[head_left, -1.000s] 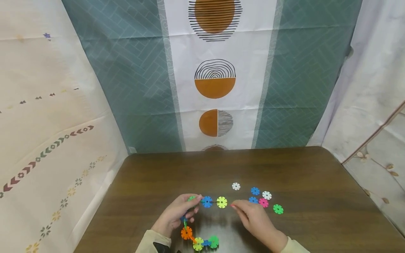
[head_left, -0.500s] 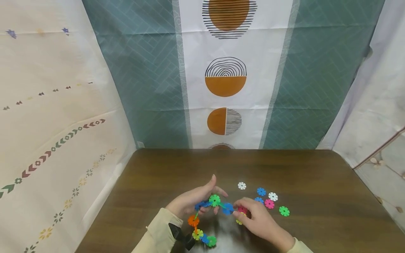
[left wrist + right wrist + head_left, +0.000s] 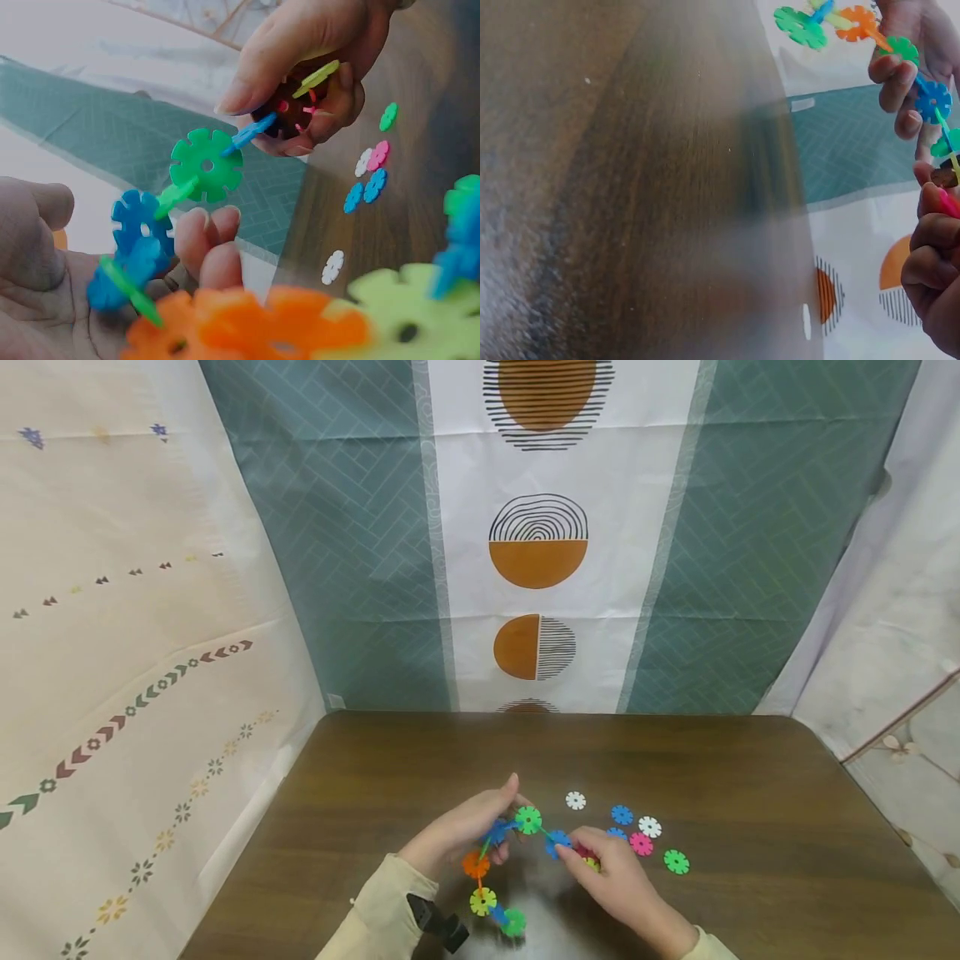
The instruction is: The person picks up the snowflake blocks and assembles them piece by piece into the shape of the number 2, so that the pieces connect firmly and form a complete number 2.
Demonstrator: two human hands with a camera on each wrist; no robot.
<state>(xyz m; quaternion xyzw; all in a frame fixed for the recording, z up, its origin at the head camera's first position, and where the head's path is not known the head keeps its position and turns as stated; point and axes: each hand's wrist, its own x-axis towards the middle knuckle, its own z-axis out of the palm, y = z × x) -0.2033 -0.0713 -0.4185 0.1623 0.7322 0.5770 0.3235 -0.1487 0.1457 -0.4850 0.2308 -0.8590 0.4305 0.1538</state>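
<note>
A chain of slotted snowflake discs hangs between my hands, with green (image 3: 528, 820), blue (image 3: 557, 843), orange (image 3: 476, 864) and yellow (image 3: 483, 902) pieces. My left hand (image 3: 467, 827) is turned palm up, thumb raised, and the chain rests across its palm and relaxed fingers. Its free end, a green disc (image 3: 513, 923), dangles toward me. My right hand (image 3: 617, 878) grips the other end, thumb and fingers around a dark brown disc (image 3: 276, 120). A yellow disc (image 3: 316, 79) and a pink disc (image 3: 309, 110), mostly hidden, show among those fingers.
Loose discs lie on the brown table (image 3: 405, 760) beyond my right hand: white (image 3: 575, 800), blue (image 3: 622, 814), another white (image 3: 650, 827), pink (image 3: 641, 843) and green (image 3: 677, 862). A patterned cloth (image 3: 536, 477) hangs behind the table.
My left hand has gone from pinching the chain to cradling it palm up. My right hand, earlier beside the yellow end disc, now grips that end. The head view has shifted slightly.
</note>
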